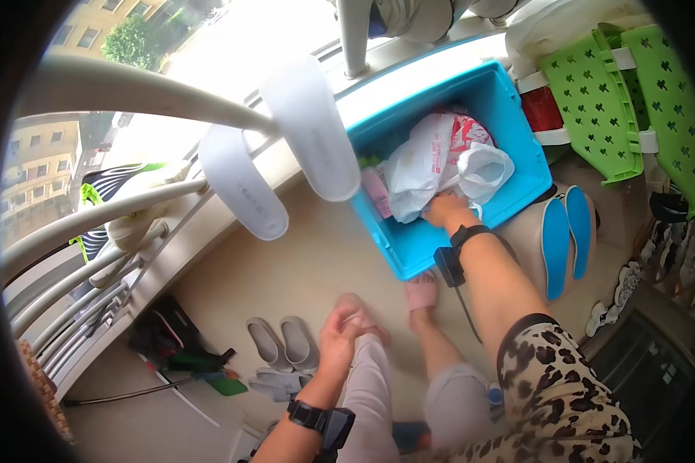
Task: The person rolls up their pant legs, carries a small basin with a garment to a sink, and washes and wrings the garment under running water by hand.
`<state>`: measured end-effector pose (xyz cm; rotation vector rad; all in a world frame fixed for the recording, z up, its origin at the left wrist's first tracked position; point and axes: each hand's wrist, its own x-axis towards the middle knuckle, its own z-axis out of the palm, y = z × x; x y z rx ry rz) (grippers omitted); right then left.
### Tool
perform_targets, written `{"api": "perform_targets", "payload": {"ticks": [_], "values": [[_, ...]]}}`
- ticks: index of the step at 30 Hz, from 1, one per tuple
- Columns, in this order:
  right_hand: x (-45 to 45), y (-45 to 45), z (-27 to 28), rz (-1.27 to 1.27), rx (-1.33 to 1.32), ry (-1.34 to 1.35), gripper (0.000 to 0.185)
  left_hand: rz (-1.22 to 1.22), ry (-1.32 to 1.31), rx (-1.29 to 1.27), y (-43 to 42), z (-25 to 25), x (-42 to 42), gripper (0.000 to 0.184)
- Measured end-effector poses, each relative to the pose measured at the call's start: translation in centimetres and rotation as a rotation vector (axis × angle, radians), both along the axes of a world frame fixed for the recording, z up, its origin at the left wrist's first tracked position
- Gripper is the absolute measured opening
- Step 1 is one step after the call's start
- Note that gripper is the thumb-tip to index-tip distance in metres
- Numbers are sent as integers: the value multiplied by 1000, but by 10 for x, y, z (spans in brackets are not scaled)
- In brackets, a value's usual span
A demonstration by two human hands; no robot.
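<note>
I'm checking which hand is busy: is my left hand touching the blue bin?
Apart: the head view shows a stretch of floor between your left hand and the blue bin.

Beige floor [309, 251]: grey shoes [266, 342], blue bin [409, 251], possibly green dustpan [228, 384]

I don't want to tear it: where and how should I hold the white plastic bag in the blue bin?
Probably by the bunched, loop-like end of the white plastic bag, from above: gathered film should spread the pull, and the walls of the blue bin surround it while the top is open.
</note>
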<state>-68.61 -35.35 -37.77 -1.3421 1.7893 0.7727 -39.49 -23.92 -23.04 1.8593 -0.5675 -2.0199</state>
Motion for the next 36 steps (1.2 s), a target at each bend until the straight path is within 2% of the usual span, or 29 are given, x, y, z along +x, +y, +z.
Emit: {"api": "perform_targets", "payload": {"ticks": [2,3,6,9,12,13,15,16,17,19,22,24,30,34,35,36], "values": [[-4,8,2,-44,-46,-47,50,19,-91,54,18,4,30,26],[-1,12,14,7,-204,-90,45,52,-103,89,26,8,42,25],[6,18,87,-108,-316,-290,40,147,-113,159,36,19,59,23],[7,42,134,-440,-913,-374,39,182,-111,191,34,30,59,21],[-16,30,124,-416,-1334,36,41,157,-88,160,31,36,53,21],[-23,27,92,-418,-1183,66,45,146,-94,154,31,37,54,21],[-23,26,15,-441,-996,-332,43,106,-86,148,33,37,53,20],[-18,21,5,-471,-937,-371,39,107,-87,159,34,37,51,20],[-19,17,3,-458,-782,-279,33,103,-89,174,36,39,53,19],[-6,14,35,-572,-779,-211,28,111,-76,187,39,48,57,18],[8,41,101,-503,-1092,-285,29,82,-99,223,51,61,66,18],[13,77,145,-531,-1066,-361,31,22,-83,236,58,74,71,20],[-7,205,220,-533,-638,-413,31,-115,-174,240,78,136,92,20],[-16,242,246,-509,-467,-404,28,-363,-375,164,134,113,139,20],[-14,245,247,-539,-401,-432,27,-462,-431,205,149,97,149,22],[-9,244,243,-569,-343,-459,26,-552,-468,125,157,79,150,24]]}}
